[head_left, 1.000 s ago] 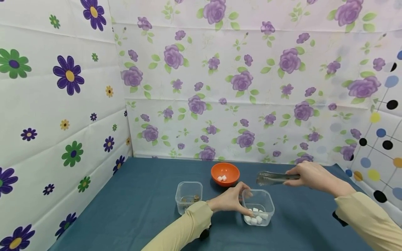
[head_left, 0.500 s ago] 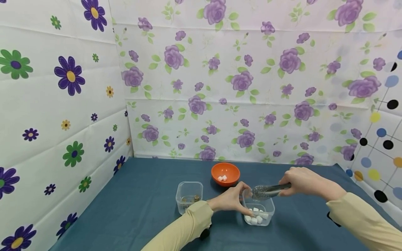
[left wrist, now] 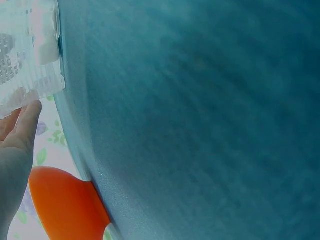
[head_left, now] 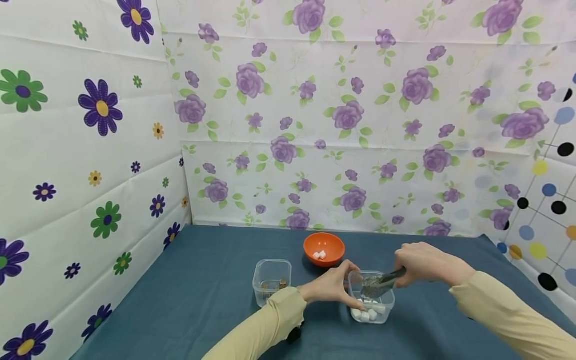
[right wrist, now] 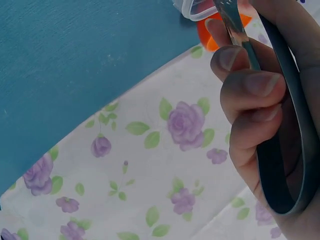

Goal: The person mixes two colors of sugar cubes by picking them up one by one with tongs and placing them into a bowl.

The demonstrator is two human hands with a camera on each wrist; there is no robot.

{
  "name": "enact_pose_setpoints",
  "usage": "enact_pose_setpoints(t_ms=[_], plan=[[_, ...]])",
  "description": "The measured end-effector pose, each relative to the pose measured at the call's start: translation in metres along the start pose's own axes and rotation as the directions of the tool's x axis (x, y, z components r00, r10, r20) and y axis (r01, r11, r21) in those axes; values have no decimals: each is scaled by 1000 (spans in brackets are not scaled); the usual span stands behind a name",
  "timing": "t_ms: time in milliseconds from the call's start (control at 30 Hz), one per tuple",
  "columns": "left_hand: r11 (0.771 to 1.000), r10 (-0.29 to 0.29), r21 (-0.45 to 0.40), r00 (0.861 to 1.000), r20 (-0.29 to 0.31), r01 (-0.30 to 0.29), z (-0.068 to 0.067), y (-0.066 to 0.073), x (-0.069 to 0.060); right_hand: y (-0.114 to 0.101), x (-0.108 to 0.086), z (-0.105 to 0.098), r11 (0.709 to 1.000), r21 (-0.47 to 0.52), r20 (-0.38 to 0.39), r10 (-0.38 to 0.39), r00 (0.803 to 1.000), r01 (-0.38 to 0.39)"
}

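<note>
My left hand (head_left: pixel 330 287) holds the left side of a clear plastic container (head_left: pixel 390 302), thumb at the near side and fingers at the far side. Inside lie several small white pieces (head_left: pixel 371 315) that look like mini marshmallows. Metal tongs (head_left: pixel 378 285) are gripped in my right hand (head_left: pixel 420 265), their heads tilted down into that container above the white pieces. Whether the tongs' tips touch a piece is hard to tell. In the right wrist view, fingers curl round the tongs' bent strip (right wrist: pixel 302 135). An orange bowl (head_left: pixel 337 251) behind holds a few white pieces (head_left: pixel 319 255).
A second clear container (head_left: pixel 272 265) with small brown pieces (head_left: pixel 281 284) stands left of my left hand, partly behind the sleeve. Blue cloth (head_left: pixel 216 280) covers the table. Flower-printed sheets (head_left: pixel 279 100) hang behind and to the left; a dotted sheet (head_left: pixel 549 210) hangs right.
My right hand has brought the tongs left and down, from beyond the container's right side into it. The left hand stays on the container.
</note>
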State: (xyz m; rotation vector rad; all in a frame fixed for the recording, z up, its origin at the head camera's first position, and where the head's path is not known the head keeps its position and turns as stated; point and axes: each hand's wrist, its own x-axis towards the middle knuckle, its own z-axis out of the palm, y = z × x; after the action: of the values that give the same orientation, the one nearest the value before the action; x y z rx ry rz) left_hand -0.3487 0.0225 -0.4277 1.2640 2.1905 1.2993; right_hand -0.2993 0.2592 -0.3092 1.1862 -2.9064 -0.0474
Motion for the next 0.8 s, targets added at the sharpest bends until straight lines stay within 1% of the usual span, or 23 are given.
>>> enact_pose_setpoints(t_ms=[167, 400, 567, 800], plan=[[1000, -11, 3, 1000, 0, 11, 0, 1, 0, -5, 5, 0, 1000, -18, 25, 16, 1000, -16], [1000, -3, 7, 1000, 1, 3, -1, 0, 0, -11, 10, 2, 997, -70, 59, 46, 997, -41], [1000, -4, 6, 1000, 1, 4, -1, 1, -1, -10, 13, 6, 994, -109, 40, 36, 999, -31], [1000, 5, -5, 1000, 3, -5, -1, -1, 0, -8, 14, 11, 996, -87, 42, 35, 998, -32]])
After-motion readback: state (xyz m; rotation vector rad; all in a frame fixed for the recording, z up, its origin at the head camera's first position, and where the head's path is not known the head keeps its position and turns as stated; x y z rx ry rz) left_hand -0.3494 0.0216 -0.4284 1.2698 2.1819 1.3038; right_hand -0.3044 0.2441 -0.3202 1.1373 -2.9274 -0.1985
